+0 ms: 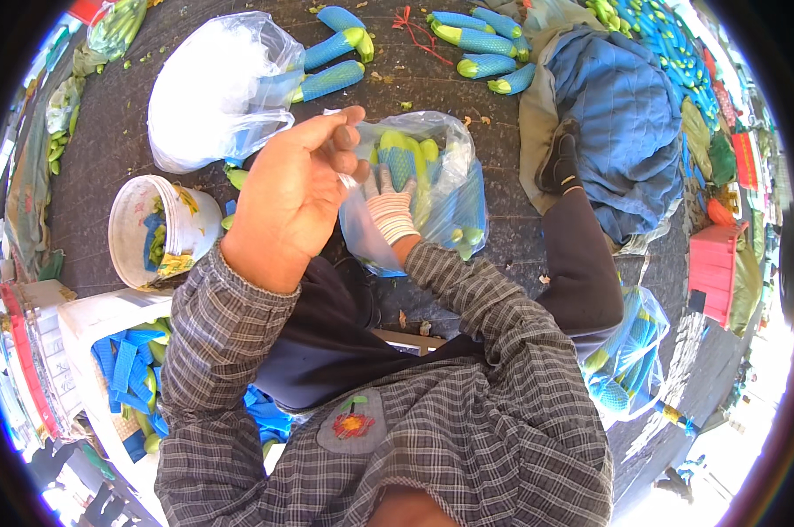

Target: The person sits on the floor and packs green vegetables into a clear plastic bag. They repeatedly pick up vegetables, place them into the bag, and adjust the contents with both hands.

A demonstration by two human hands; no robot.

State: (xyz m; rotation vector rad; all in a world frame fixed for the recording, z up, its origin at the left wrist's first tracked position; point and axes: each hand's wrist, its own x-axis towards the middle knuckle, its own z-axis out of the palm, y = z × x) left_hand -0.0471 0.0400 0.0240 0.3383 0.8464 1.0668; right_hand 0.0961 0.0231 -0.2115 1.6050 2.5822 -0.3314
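Observation:
My bare left hand [298, 181] is raised with its fingers curled. White plastic shows at its fingertips, and it grips the rim of a clear plastic bag [446, 128]. Inside the bag's mouth, my right hand [391, 209] wears a white glove with a striped cuff. Its spread fingers press on a green squash [397, 158] in a blue foam net sleeve. More squash-like vegetables [469, 194] in blue nets fill the bag, and the glove covers part of the contents. The bag lies on dark ground sheeting [502, 244] between my legs.
A stuffed white plastic bag [206, 92] and a white bucket [140, 230] stand to the left. Netted squash [479, 43] lie ahead. A blue cloth bundle [614, 132] is by my right foot. Another filled bag [627, 362] and a pink crate [713, 270] sit right.

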